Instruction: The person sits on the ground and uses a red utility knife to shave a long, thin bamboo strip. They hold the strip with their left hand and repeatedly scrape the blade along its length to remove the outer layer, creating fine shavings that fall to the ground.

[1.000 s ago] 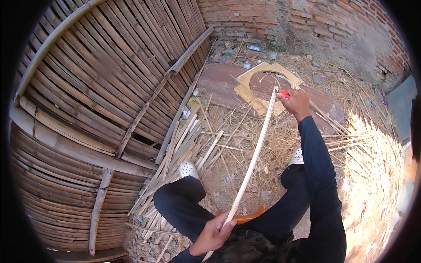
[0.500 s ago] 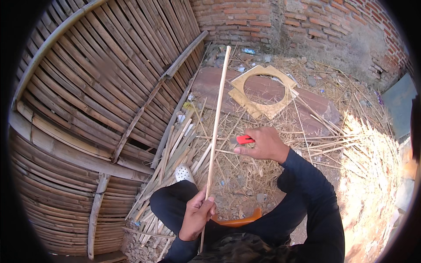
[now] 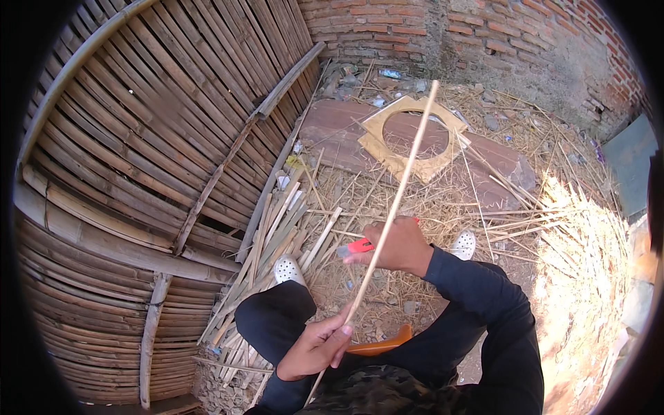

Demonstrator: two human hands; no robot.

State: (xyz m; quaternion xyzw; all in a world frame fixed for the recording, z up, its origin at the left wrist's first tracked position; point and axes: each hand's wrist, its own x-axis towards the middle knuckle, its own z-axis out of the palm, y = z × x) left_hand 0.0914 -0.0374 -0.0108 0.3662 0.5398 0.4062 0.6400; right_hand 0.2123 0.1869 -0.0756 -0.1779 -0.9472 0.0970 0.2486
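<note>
Far left, a wall of brown bamboo slats; beside it we log a loose heap of split, pale-to-greenish strips. Our left hand has its fingers closed round the lower part of a long, slender, pale wooden stick, which slants up and right. We judge it light, springy, not slippery, perhaps splintery; a hold nearer mid-length should tame tip sway. Our right hand clenches a red-handled cutting knife beneath the stick; whether they touch, we cannot tell. Beyond, a tan board with a round hole lies on a flat reddish-brown slab.
</note>
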